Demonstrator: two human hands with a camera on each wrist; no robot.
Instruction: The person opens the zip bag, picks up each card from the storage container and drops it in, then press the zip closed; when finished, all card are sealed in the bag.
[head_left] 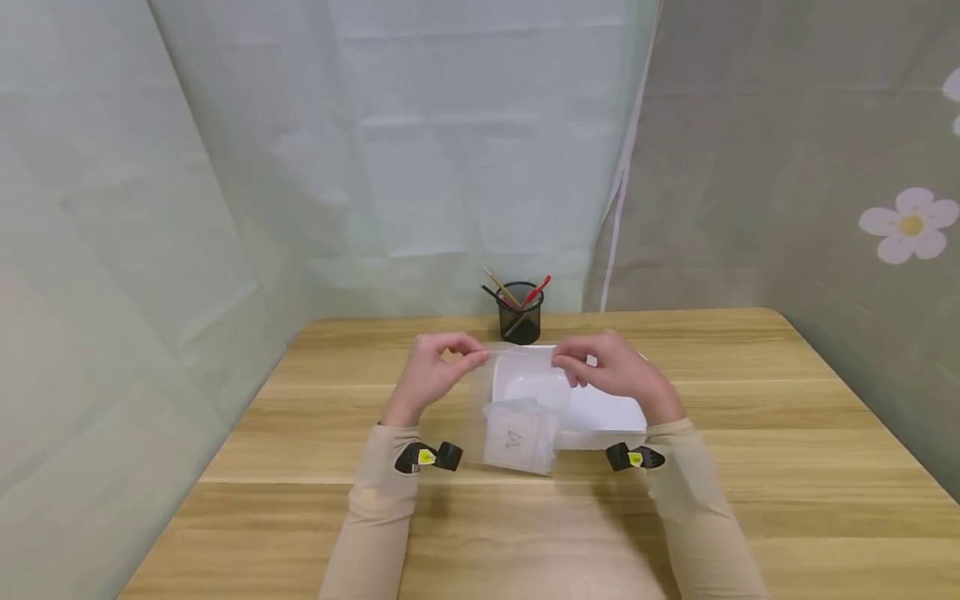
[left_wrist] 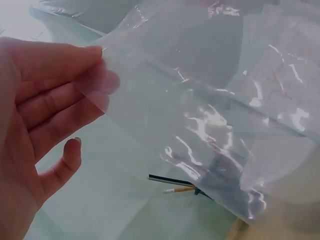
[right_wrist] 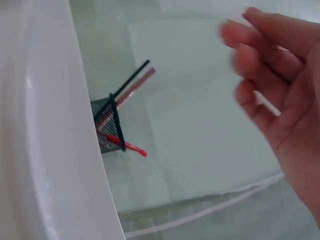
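A clear plastic bag (head_left: 498,400) hangs between both hands over the table, with a white folded packet (head_left: 519,437) in its bottom. My left hand (head_left: 467,357) pinches the bag's top left edge. In the left wrist view the thumb and forefinger (left_wrist: 92,60) hold the film (left_wrist: 200,105). My right hand (head_left: 573,367) has its fingers curled at the bag's top right edge. In the right wrist view this hand (right_wrist: 265,75) is blurred and its hold is unclear. Behind the bag a white tray (head_left: 607,408) lies on the table; its rim (right_wrist: 40,150) also shows in the right wrist view.
A black mesh pen cup (head_left: 520,321) with several pens stands at the table's back edge, just behind the tray, and shows as the pen cup (right_wrist: 107,130) in the right wrist view. Pale curtains close in the wooden table (head_left: 750,433) on three sides.
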